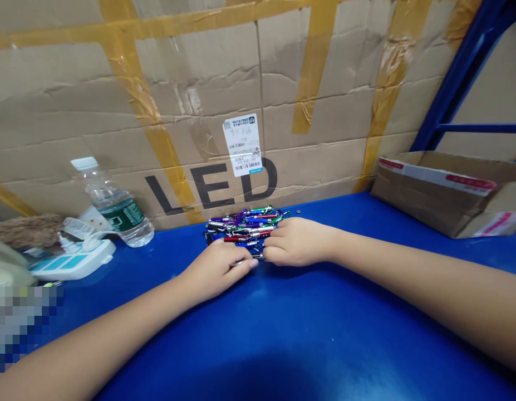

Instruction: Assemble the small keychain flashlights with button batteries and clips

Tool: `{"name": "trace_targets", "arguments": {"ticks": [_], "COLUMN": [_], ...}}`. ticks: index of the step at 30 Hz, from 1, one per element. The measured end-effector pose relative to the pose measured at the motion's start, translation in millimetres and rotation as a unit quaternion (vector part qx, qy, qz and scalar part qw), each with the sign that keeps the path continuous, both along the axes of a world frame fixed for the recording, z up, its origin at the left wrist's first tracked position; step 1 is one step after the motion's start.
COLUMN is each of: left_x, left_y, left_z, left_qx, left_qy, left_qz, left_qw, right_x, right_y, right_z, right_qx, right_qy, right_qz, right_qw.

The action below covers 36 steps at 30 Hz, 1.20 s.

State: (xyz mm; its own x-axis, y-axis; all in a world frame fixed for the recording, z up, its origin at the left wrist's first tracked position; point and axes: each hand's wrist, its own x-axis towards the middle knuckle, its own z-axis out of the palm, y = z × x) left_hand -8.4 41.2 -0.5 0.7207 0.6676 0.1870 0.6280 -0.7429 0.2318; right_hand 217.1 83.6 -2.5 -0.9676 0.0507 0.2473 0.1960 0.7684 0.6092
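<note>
A pile of small keychain flashlights (pixel 241 225), metal tubes in red, blue, green, purple, black and silver with carabiner clips, lies on the blue tabletop against a large carton. My left hand (pixel 218 267) is at the pile's front edge, thumb and fingers closed around a slim silver-and-black flashlight (pixel 258 257) that shows only in part. Curled fingers of my right hand (pixel 297 242) press together at the pile's right front, close to that flashlight's end. Whatever lies inside the right fingers is hidden.
Behind the pile stands the taped carton (pixel 324 150) marked LED. To the left are a water bottle (pixel 119 209) leaning on it and a white power strip (pixel 76 262). An open cardboard box (pixel 424 195) sits at the right, beside a blue metal frame (pixel 453 78).
</note>
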Motion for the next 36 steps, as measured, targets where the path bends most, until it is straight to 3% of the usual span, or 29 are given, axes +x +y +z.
{"name": "trace_targets", "arguments": {"ticks": [8,17,28,36], "left_x": [-6.8,-5.8,-14.1,-15.3], "left_y": [3.1,5.9,7.7,11.9], "left_z": [1.4,-2.7,1.1,0.5], "left_qx": [0.148,0.243,0.398,0.340], "left_qy": [0.083,0.081,0.167,0.083], "left_qz": [-0.096,-0.110,-0.184,-0.146], "left_qw": [0.981,0.960,0.883,0.925], "right_x": [7.8,9.6,5.5,6.8], "right_y": [5.3,8.1,5.4,8.2], "right_z": [4.1,-0.7,-4.4,-8.9], "right_qx": [-0.032,0.011,0.024,-0.003], "right_qy": [-0.035,-0.002,0.028,0.049], "right_qz": [-0.038,-0.017,-0.007,-0.019], "right_qw": [0.998,1.000,0.999,0.999]}}
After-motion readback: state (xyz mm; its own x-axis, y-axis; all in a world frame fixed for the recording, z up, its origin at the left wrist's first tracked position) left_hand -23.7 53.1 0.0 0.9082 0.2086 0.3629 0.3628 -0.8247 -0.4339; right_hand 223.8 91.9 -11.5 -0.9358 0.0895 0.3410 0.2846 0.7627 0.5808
